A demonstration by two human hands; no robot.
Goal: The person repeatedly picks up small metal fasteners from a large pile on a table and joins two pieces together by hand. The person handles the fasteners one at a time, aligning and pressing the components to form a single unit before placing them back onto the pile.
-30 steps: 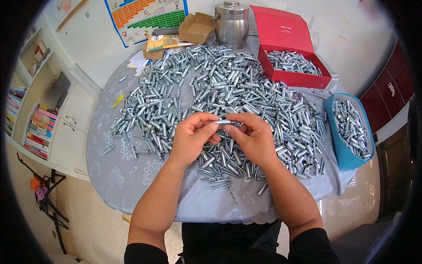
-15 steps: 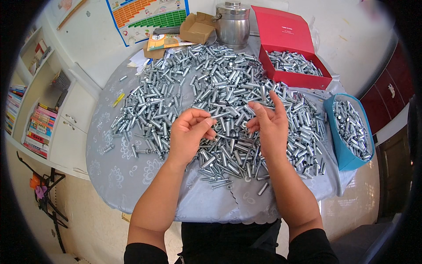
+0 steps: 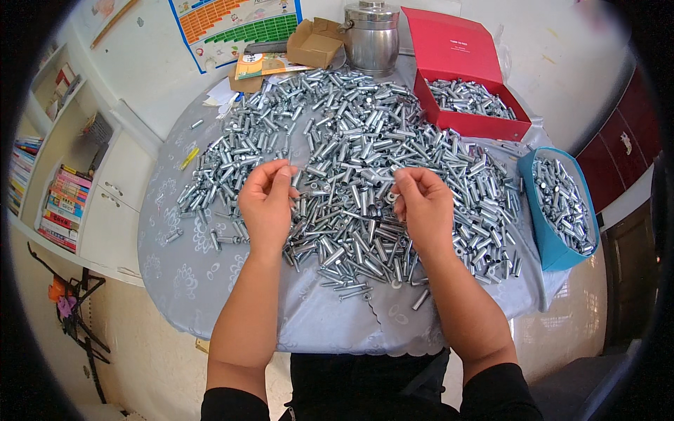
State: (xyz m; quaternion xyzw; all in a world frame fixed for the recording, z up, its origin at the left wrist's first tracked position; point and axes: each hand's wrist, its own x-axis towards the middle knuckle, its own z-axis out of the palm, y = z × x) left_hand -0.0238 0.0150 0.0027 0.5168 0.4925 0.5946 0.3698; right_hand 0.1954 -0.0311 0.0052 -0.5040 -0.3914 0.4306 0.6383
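Note:
A wide heap of silvery metal sleeves and bolts (image 3: 358, 245) covers the middle of the table. Over its left part is my left hand (image 3: 268, 207), fingers curled and thumb pressed near the forefinger; whatever is in this grip is hidden. My right hand (image 3: 427, 210) is closed in a pinch above the heap's centre right, fingertips pointing inward. A small ring-shaped washer (image 3: 391, 198) shows beside those fingertips, but I cannot tell whether it is held or lies on the heap. The two hands are well apart.
A red lidded box (image 3: 484, 126) and a blue bin (image 3: 547, 256), both filled with metal parts, stand at the right. Behind the heap are a steel pot (image 3: 372, 42) and an open cardboard box (image 3: 316, 45). A yellow pen-like object (image 3: 189, 158) lies left on the grey tablecloth (image 3: 186, 281).
My left hand has moved left, away from the centre, and the slim metal piece at its fingertips no longer shows. My right hand's spread fingers have closed into a pinch.

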